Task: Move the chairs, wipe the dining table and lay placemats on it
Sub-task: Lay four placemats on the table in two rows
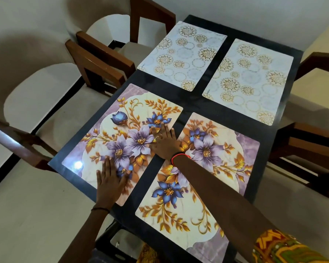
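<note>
Several placemats lie on the dark dining table (196, 103). Two floral mats with purple and blue flowers are near me: the left floral mat (110, 133) and the right floral mat (213, 183). Two pale mats with gold circles lie beyond, the far left mat (182, 54) and the far right mat (249, 80). My left hand (110, 181) rests flat on the near edge of the left floral mat. My right hand (164, 139) lies flat on that mat's right edge, fingers spread. Neither hand holds anything.
Wooden chairs with pale cushions stand back from the table: two on the left (99, 59), (19, 141) and two on the right (315, 65), (311, 152). A white wall runs behind. The floor is pale tile.
</note>
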